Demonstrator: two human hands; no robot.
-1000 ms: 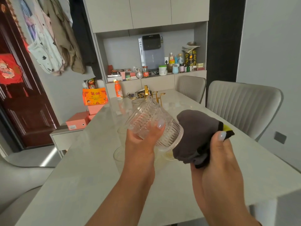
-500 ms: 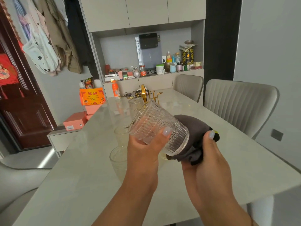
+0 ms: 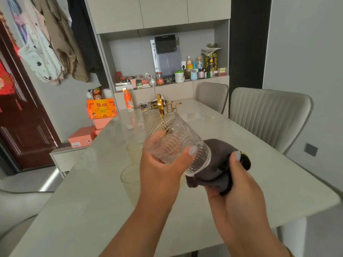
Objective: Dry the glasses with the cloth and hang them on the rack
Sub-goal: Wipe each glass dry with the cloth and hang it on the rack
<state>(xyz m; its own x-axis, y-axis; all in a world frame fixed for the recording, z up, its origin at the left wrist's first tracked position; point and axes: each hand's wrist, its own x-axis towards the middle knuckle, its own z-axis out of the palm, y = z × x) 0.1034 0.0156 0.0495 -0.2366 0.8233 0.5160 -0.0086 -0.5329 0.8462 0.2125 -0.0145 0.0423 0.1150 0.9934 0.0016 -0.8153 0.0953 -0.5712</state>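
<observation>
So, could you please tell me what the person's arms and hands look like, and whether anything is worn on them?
Both forearms are bare, with no sleeves in view. The left hand and right hand wear no gloves, and no rings show. The thumbnails carry pale, glossy polish, roughly light grey-blue. No watch is plainly visible.

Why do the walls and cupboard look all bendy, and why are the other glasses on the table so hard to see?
In the head view, the wide-angle lens bows straight lines near the edges, so the cupboard leans. The glasses on the table are clear and pale like the tabletop, so they nearly vanish. The held glass shows better because its ridges catch light, with the dark cloth against its rim.
</observation>
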